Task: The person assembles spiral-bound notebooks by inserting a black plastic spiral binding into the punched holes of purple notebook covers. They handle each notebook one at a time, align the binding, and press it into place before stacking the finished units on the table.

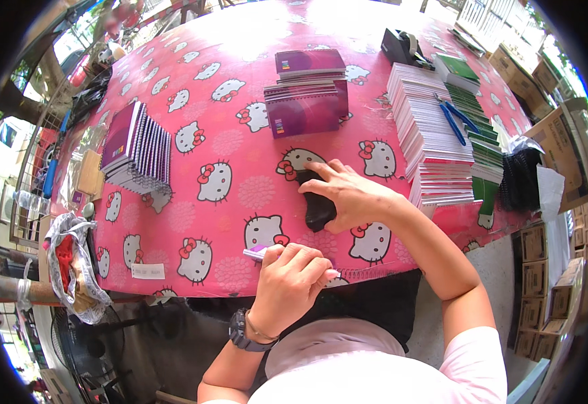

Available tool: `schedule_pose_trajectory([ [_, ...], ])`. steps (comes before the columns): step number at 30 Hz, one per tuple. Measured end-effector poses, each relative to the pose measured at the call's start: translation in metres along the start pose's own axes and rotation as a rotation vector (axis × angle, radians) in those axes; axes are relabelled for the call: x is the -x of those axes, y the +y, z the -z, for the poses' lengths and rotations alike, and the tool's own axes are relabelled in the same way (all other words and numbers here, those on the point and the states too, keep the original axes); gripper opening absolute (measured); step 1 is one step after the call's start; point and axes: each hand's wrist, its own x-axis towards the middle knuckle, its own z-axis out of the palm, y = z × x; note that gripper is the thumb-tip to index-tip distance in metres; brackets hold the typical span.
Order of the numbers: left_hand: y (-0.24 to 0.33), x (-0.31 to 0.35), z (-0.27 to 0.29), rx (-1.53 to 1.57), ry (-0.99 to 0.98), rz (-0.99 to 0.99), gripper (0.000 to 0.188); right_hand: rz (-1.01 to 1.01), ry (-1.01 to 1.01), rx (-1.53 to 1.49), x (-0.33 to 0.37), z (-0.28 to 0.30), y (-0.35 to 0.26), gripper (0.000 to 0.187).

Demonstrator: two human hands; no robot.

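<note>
My left hand (292, 277) is curled around a thin purple-and-pink pen-like tool (259, 253) at the near table edge. My right hand (351, 193) rests with spread fingers over a black coil-like object (316, 205) on the red cartoon-cat tablecloth (227, 141). Under my left hand the wire edge of a spiral binding (368, 273) shows at the table's front. I wear a dark wristwatch (241, 331) on the left wrist.
A stack of purple spiral notebooks (309, 91) lies further back, another fanned stack (138, 145) at the left. Tall piles of paper blocks (432, 138) with blue pliers (457, 118) stand at the right, near a tape dispenser (401, 47). Cardboard boxes (549, 283) line the right side.
</note>
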Motion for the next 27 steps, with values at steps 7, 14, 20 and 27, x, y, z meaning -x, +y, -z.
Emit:
schedule_pose_trajectory([
  [7, -0.016, 0.008, 0.014, -0.103, 0.124, 0.067, 0.03, 0.058, 0.151, -0.076, 0.023, -0.009, 0.015, 0.079],
  [14, -0.027, 0.012, 0.004, -0.088, 0.207, 0.066, 0.029, 0.135, 0.079, -0.814, 0.083, -0.021, -0.008, 0.059],
  [20, -0.029, 0.01, 0.003, -0.076, 0.234, 0.053, 0.03, 0.212, 0.065, -1.056, 0.077, -0.008, -0.018, 0.055],
  [27, -0.029, 0.011, -0.001, -0.012, 0.269, 0.099, 0.064, 0.206, 0.01, -1.033, 0.064, -0.001, -0.024, 0.058],
])
